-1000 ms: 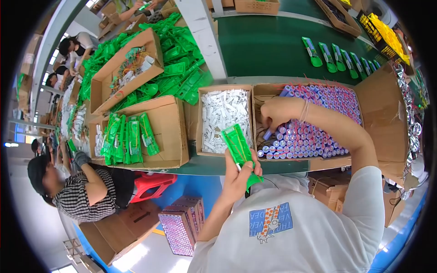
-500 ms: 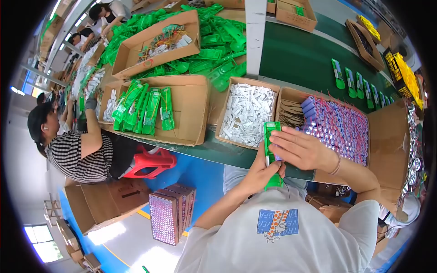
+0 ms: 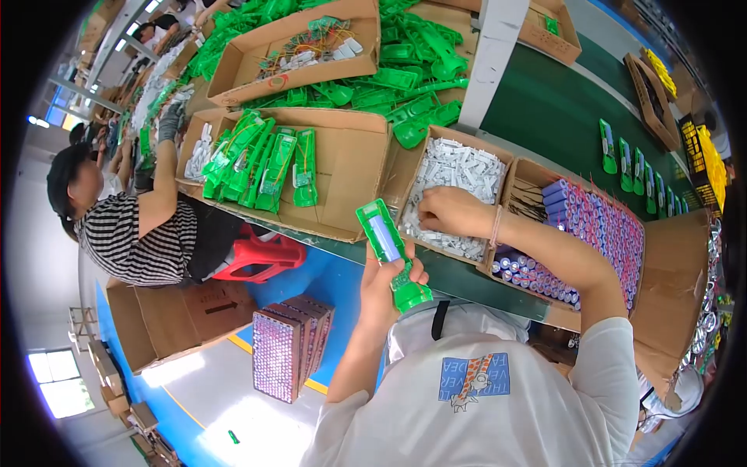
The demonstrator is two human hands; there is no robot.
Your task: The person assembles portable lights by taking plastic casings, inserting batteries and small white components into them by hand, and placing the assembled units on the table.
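Note:
My left hand (image 3: 380,294) is wrapped round the lower part of a green plastic casing (image 3: 411,296), held tilted in front of my body. A purple cylindrical battery cell (image 3: 384,237) lies in the casing's upper hollow. My right hand (image 3: 450,211) reaches down into a cardboard box of small white plastic parts (image 3: 467,173), with its fingers curled together among them. What the fingertips pinch, if anything, is hidden. To the right of that box stands a carton of purple battery cells (image 3: 595,226) with thin wires.
Left of me, a cardboard tray (image 3: 346,167) holds several green casings. Behind it lie another tray (image 3: 226,86) with wired boards and a heap of green casings (image 3: 420,47). Casings stand in a row (image 3: 625,163) on the green surface. A co-worker (image 3: 136,245) sits at left.
My right hand has left the casing and moved into the white parts box. My left hand has shifted left with the casing, whose battery cell now shows.

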